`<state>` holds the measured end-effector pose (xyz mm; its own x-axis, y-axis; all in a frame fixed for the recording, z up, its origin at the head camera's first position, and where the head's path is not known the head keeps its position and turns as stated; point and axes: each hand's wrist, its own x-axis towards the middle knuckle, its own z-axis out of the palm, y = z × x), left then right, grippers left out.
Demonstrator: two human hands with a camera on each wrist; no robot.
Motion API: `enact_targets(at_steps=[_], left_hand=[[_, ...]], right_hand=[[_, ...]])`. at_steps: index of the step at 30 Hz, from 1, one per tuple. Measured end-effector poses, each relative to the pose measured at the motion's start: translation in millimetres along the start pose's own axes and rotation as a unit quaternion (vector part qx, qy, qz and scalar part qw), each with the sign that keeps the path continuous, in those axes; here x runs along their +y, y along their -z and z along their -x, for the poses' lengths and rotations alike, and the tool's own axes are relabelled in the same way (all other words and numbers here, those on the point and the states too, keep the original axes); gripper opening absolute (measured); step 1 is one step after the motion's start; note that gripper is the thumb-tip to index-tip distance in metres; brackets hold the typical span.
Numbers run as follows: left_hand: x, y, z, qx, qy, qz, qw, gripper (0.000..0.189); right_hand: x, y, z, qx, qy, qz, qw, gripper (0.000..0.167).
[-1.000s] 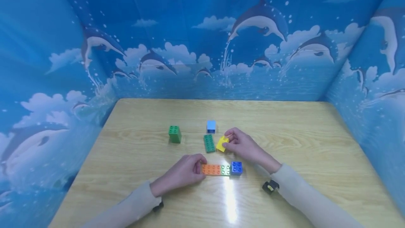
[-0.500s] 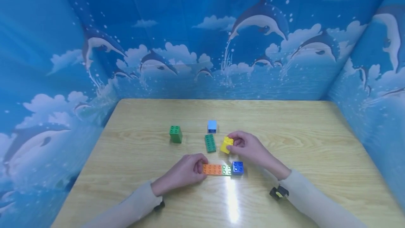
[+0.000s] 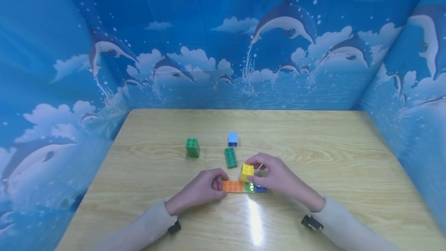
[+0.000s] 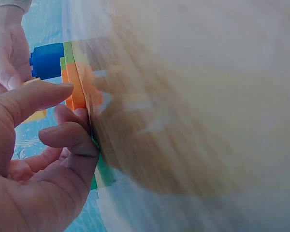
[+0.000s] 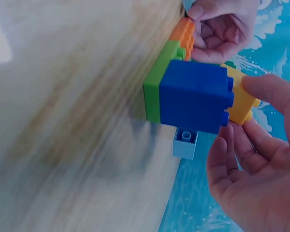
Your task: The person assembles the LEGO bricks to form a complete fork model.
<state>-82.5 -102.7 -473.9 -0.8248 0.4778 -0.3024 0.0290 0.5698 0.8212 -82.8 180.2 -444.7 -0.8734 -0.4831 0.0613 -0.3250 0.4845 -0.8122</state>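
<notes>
My left hand [image 3: 202, 189] pinches the left end of a flat orange brick [image 3: 232, 186], thumb on the near side. The orange brick lies on a flat light green brick [image 5: 157, 82], whose studs show beside it. At the right end of that green piece stands a dark blue brick [image 5: 193, 94], partly behind my right hand in the head view. My right hand [image 3: 277, 174] pinches a yellow brick [image 3: 247, 169] between thumb and fingers, just above and behind the exposed green studs. In the right wrist view, the dark blue brick hides part of the yellow one [image 5: 242, 96].
Behind the hands lie a flat dark green brick [image 3: 230, 157] and a light blue brick [image 3: 232, 139] on its side. A tall green brick [image 3: 192, 148] stands further left. The wooden table [image 3: 313, 134] meets a dolphin-printed curtain [image 3: 195, 49] at the back.
My right hand has lifted the yellow brick from beside the dark green one and brought it nearer, to the joined bricks. The left hand has stayed in place.
</notes>
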Motion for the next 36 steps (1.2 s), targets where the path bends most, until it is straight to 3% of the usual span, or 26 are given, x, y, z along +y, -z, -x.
enact_targets(at_steps=[6, 13, 36], left_hand=[[0.8, 0.3, 1.4, 0.004, 0.002, 0.002, 1.0, 0.041], [4.3, 0.3, 1.7, 0.009, 0.016, -0.005, 0.9998, 0.042], [4.3, -1.1, 1.9, 0.006, 0.024, 0.011, 0.9996, 0.04]], right_hand=[[-3, -5, 6.9, -0.023, -0.006, 0.036, 0.9991, 0.037], [-4, -9, 11.3, -0.022, -0.02, 0.06, 0.9978, 0.039], [-4, -18, 15.9, 0.004, 0.015, 0.098, 0.9951, 0.039]])
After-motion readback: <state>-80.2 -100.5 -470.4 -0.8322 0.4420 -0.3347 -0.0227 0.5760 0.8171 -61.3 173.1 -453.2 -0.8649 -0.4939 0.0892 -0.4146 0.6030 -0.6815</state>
